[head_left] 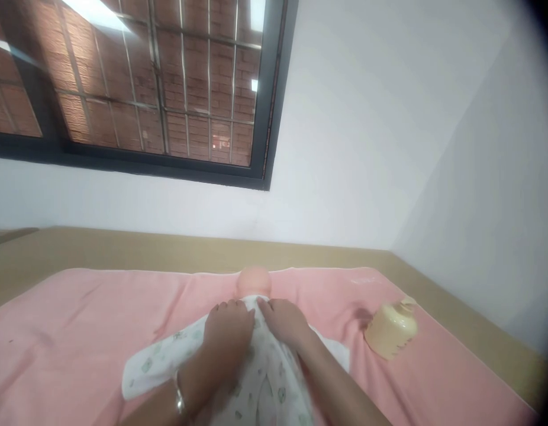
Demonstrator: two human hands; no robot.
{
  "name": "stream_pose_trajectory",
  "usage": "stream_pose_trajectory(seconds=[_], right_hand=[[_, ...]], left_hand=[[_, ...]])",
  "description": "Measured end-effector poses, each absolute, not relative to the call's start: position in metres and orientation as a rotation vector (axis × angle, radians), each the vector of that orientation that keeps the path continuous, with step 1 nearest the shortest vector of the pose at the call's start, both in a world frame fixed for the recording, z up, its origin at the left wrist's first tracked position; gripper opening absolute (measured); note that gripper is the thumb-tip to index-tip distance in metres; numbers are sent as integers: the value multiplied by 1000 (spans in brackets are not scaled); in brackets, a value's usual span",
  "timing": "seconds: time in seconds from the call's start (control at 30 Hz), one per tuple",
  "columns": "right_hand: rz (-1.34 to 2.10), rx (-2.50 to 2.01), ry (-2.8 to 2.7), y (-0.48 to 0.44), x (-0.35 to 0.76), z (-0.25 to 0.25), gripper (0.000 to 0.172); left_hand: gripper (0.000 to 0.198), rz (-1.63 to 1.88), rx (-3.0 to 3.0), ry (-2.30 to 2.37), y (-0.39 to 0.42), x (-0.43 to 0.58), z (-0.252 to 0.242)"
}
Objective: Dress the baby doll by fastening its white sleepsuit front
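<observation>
Two bare hands at work, both close in front of the doll's head [253, 280], which serves as landmark here. Left hand [229, 325] lies just to the near left of it, fingers bent over the white printed garment [265, 378]; right hand [285, 319] sits opposite, near right, thumb along the cloth. Both appear closed on the garment's top edge; fingertips hidden, so exact grip uncertain. Bracelet [179, 393] on left wrist.

Garment lies on the near side of the head, top edge against its base. One sleeve [141, 373] spreads out to the near left; white cloth also shows to the near right, past the right forearm.

Progress, as judged: garment is laid up to the neck and roughly centred. Closing of the front looks unfinished; no fastening visible. Cannot tell whether the doll's arms are inside the sleeves.

Surroundings: pink blanket [43, 331] beneath the head, on a tan table [136, 245]. Cream bottle [389, 334] stands tilted, well to the right of the head. Barred window [167, 89] beyond, above left.
</observation>
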State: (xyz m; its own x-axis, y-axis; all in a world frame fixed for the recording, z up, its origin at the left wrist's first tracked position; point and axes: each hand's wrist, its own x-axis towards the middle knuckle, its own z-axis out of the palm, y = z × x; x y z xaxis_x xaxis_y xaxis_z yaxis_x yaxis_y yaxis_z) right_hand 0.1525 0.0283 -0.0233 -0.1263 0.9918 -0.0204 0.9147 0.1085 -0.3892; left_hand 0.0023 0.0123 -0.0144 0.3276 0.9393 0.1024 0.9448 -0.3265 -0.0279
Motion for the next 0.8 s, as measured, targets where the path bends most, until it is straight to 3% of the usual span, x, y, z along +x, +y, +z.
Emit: stream_pose_trajectory(seconds=[0.3,0.53,0.73,0.8], right_hand=[[123,-1758,-2216,10,140,-23,59],[510,-1816,-2178,29,158,-22,65],[113,-1743,-2246,6,142,-17,37],[116,-1775,-2232,9,143,-19,37]], left_hand=[[53,-474,-2700,-2116,37,-15,-26],[23,-262,-2540,-1786,14,4,-27],[52,-516,-2780,-2200,39,-18,-20],[54,-517,-2765,-2335,40,-18,-19]])
